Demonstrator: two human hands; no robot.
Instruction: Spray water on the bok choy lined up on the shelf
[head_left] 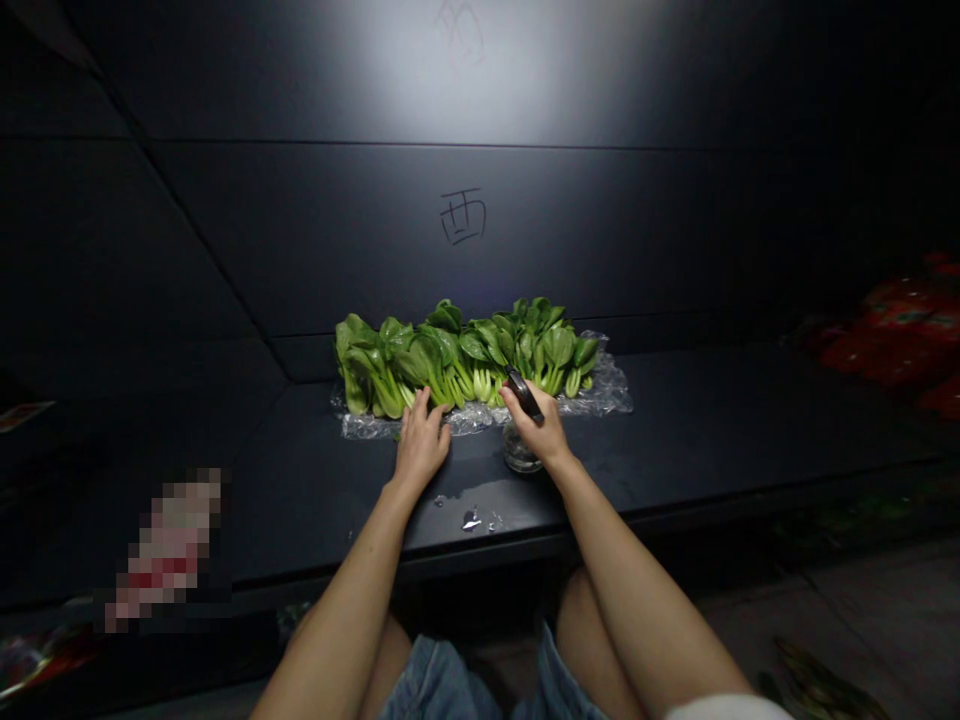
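I'm watching the left hand [420,445] resting beside the pak choi [465,350], its fingers [424,405] spread wide with their tips at the stems. The right hand [536,425] is gripping a black-handled tool [523,394], its fingers closed around it, just above a glass jar [521,450]. The greens are lying in a row on clear bubble wrap [607,398] on the tabletop [697,420]. I'm worrying that a low swing of the right hand could tip the jar, and that the wet patch [471,518] could make things slip. A red sack [892,340] is sitting well off to the right, not blocking anything.
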